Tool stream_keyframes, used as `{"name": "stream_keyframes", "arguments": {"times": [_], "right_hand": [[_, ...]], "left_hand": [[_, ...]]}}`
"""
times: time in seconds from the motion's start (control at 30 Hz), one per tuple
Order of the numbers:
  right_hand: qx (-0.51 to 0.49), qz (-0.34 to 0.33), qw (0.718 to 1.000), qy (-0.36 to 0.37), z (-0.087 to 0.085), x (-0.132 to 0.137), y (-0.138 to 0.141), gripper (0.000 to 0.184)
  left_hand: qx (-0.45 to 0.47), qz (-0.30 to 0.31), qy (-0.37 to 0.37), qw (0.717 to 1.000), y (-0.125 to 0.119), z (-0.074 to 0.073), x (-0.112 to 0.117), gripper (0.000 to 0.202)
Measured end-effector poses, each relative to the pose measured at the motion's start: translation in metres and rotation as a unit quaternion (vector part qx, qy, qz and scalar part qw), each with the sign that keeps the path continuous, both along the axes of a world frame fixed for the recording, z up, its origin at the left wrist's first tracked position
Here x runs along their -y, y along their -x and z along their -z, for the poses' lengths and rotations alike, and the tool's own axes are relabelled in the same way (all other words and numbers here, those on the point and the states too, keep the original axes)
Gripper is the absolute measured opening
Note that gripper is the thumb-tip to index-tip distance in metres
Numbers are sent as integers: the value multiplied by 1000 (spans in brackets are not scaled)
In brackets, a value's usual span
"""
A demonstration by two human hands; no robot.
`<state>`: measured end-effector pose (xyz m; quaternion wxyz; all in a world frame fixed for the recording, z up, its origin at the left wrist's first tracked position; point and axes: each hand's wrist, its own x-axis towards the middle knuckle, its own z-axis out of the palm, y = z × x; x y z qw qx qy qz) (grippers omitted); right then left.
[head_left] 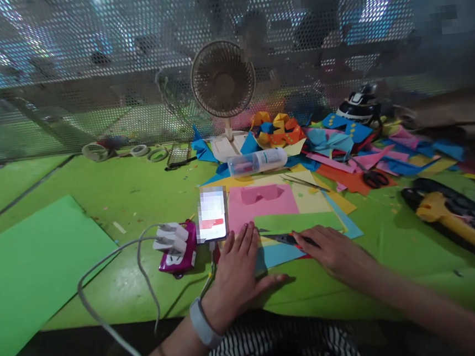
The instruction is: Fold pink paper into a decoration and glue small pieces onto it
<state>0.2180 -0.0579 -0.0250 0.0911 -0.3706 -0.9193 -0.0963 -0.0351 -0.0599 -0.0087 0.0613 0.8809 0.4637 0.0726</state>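
Green paper strip (299, 222) lies on the layered sheets at the near side of the table, just nearer me than the folded pink piece (259, 194). On my feed, left hand (238, 272) is palm down, fingers straight and almost together, thumb spread wide, tips by the strip's left end; can't tell if they touch it. Right hand (337, 251) has its fingers closed round a black tool (282, 238) with red trim, lying along the strip's near edge, tip toward the left fingers. Scissors or knife, can't tell. My take: press from the left with flat fingers, well off the tool's line. Hold the tool low and parallel to the edge, light pressure; loose layers underneath probably slip. Phone (211, 216) sits close, mind the left wrist.
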Motion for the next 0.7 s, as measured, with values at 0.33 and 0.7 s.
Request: {"name": "stream_keyframes", "arguments": {"times": [0.33,0.7], "right_hand": [[1,-11,1000,16,3,-5,-2,44],[-45,-28,998,26,-2,-12,-3,38]], "left_hand": [[2,-2,20,1000,0,-4,-2,92],[21,0,16,1000,3,-6,-2,86]]}}
